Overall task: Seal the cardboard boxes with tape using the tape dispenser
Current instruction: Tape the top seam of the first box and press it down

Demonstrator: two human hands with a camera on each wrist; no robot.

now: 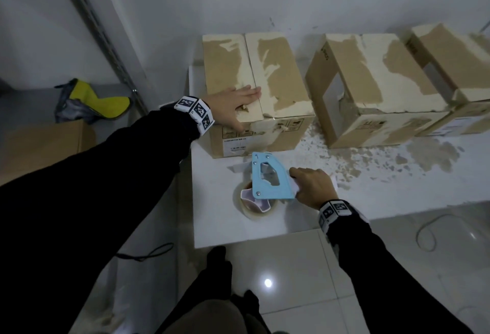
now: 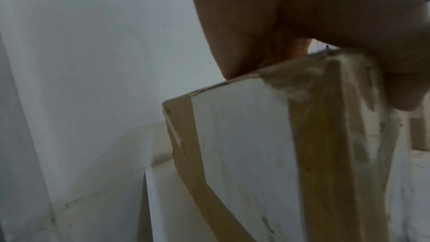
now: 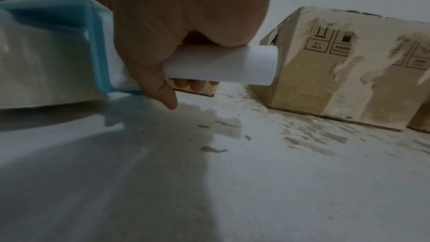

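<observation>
Three worn cardboard boxes stand in a row on a white table (image 1: 238, 227). My left hand (image 1: 233, 103) lies flat with straight fingers on the near left flap of the left box (image 1: 275, 79), beside its centre seam; in the left wrist view the palm (image 2: 302, 16) presses on that box's top edge (image 2: 267, 135). A light blue tape dispenser (image 1: 267, 177) with a roll of clear tape (image 1: 254, 209) lies on its side in front of that box. My right hand (image 1: 313, 185) grips its white handle (image 3: 221, 65), with fingers curled round it (image 3: 163, 43).
The middle box (image 1: 371, 87) and the right box (image 1: 456, 68) stand to the right, with torn paper scraps (image 1: 344, 158) scattered in front of them. A brown carton (image 1: 39, 145) and a yellow item (image 1: 106, 100) sit to the left. A thin cord (image 1: 429, 230) lies on the tiled floor.
</observation>
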